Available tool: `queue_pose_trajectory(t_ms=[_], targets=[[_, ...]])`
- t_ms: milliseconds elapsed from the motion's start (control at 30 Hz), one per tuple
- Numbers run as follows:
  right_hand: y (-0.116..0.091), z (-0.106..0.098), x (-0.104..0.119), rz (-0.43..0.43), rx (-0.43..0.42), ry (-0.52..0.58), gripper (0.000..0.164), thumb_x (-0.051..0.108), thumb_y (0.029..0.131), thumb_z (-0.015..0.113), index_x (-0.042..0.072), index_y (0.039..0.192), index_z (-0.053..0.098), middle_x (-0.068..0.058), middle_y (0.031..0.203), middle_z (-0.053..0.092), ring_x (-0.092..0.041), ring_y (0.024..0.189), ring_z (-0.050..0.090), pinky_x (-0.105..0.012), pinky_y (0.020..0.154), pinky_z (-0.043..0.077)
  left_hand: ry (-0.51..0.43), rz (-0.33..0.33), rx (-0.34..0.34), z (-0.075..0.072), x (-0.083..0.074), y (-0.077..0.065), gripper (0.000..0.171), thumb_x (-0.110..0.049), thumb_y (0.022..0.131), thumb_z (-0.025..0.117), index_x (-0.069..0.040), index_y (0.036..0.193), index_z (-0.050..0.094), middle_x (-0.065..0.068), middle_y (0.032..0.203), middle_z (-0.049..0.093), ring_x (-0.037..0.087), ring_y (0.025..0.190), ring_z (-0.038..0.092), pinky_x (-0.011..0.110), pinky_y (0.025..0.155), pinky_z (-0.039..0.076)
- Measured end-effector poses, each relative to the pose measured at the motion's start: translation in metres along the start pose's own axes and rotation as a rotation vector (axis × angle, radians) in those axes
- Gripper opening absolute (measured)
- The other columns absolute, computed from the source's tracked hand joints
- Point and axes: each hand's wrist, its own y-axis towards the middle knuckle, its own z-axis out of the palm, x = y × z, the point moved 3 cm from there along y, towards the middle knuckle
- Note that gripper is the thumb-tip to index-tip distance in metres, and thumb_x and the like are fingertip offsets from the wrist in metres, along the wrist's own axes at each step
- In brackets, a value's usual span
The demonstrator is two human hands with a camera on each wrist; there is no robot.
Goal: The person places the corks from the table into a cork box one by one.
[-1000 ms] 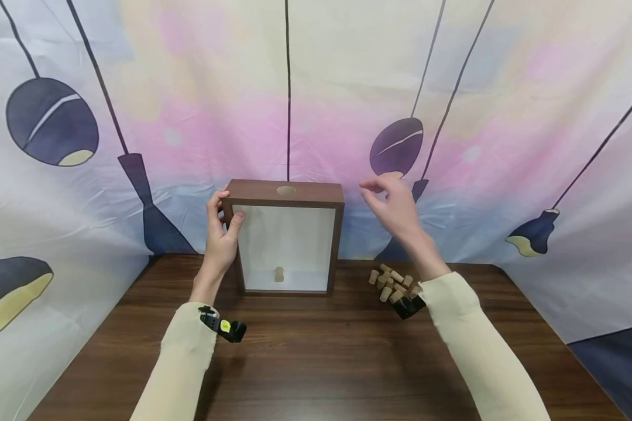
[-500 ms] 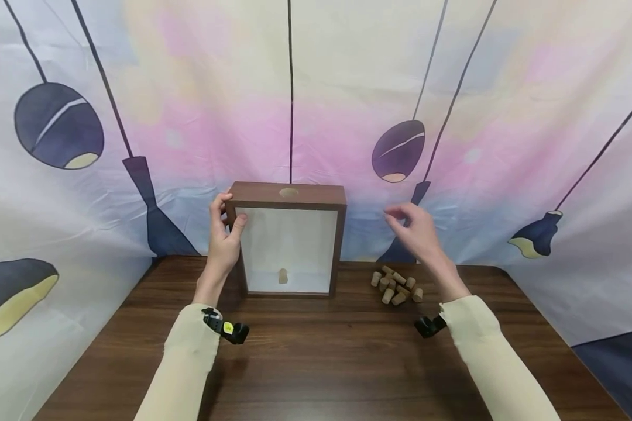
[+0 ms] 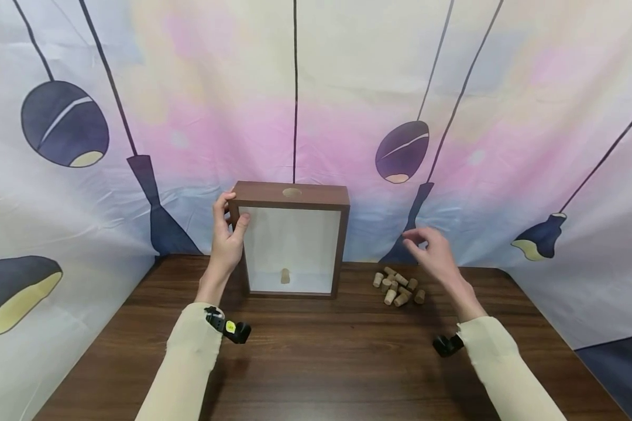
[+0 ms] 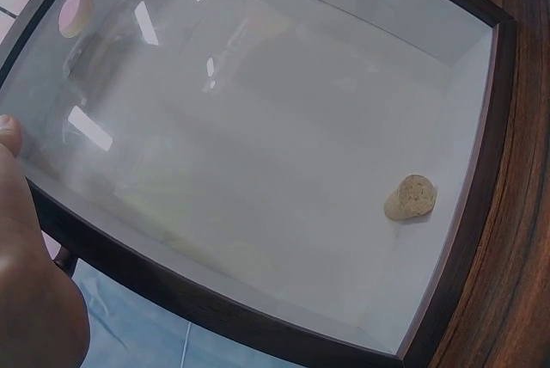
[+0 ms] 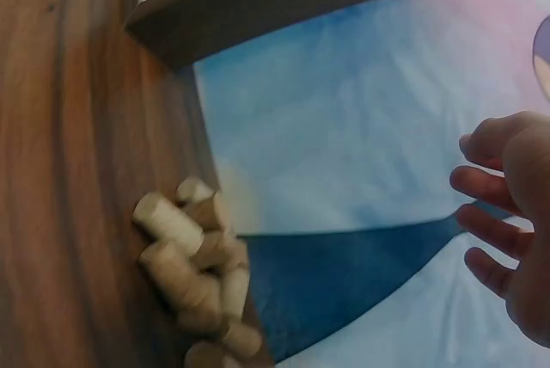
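Observation:
A shallow wooden shadow box [image 3: 321, 195] with a clear front stands upright on the table; a round hole [image 3: 292, 192] opens in its top. Inside, one cork [image 3: 285, 276] rests on the box floor, also seen through the glazing as a cork [image 4: 411, 198] in the left wrist view. My left hand [image 3: 226, 248] grips the box's upper left side, thumb on the front and fingers round behind. Over the pile of corks [image 3: 401, 297] my right hand [image 3: 435, 257] hovers with loosely bent fingers, holding nothing. Its fingers [image 5: 485, 183] are apart from the corks in the right wrist view.
The dark wooden table [image 3: 316, 362] stretches in front of the box. A patterned cloth [image 3: 337, 117] hangs close behind the box and the corks, with more cloth at both sides. Each wrist carries a small black camera, such as the right one [image 3: 447, 345].
My right hand has moved down and to the right, from beside the box top toward the corks. My left hand keeps its hold on the box. The cork inside stays put.

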Motion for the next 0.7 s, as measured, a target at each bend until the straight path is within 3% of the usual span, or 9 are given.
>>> queue_pose_trajectory(t_ms=[233,400,533,700], targets=[[-0.019,0.003,-0.022,0.023,0.023,-0.014,0.023,0.013,0.096,0.064,-0.001,0.112,0.071,-0.018,0.104,0.069,-0.031,0.094,0.062,-0.049,0.080,0.051,-0.005,-0.003,-0.004,0.001,0.000,0.000,0.043,0.004,0.101,0.048,0.004,0.139,0.029,0.027,0.153,0.024,0.042,0.110,0.032,0.028,0.086,0.029],[-0.031,0.005,-0.033,0.031,0.041,-0.018,0.022,0.012,0.097,0.064,-0.001,0.113,0.070,-0.017,0.105,0.069,-0.030,0.093,0.062,-0.053,0.081,0.053,-0.002,-0.012,-0.002,0.001,0.000,0.000,0.043,0.002,0.101,0.048,0.003,0.139,0.029,0.026,0.153,0.024,0.041,0.110,0.031,0.029,0.083,0.028],[-0.041,0.007,-0.043,0.065,0.079,-0.023,0.024,0.014,0.098,0.063,-0.002,0.114,0.070,-0.017,0.105,0.068,-0.030,0.093,0.062,-0.049,0.081,0.054,0.001,-0.013,-0.005,0.001,0.000,0.001,0.043,0.002,0.101,0.048,0.003,0.139,0.029,0.026,0.151,0.025,0.038,0.108,0.031,0.029,0.082,0.028],[-0.052,0.011,-0.057,0.095,0.128,-0.049,0.026,0.017,0.097,0.064,-0.001,0.116,0.069,-0.015,0.104,0.069,-0.029,0.092,0.064,-0.039,0.079,0.053,0.011,-0.015,-0.005,0.000,0.000,0.000,0.043,0.002,0.101,0.049,0.003,0.139,0.029,0.026,0.152,0.024,0.025,0.109,0.032,0.029,0.086,0.029]])
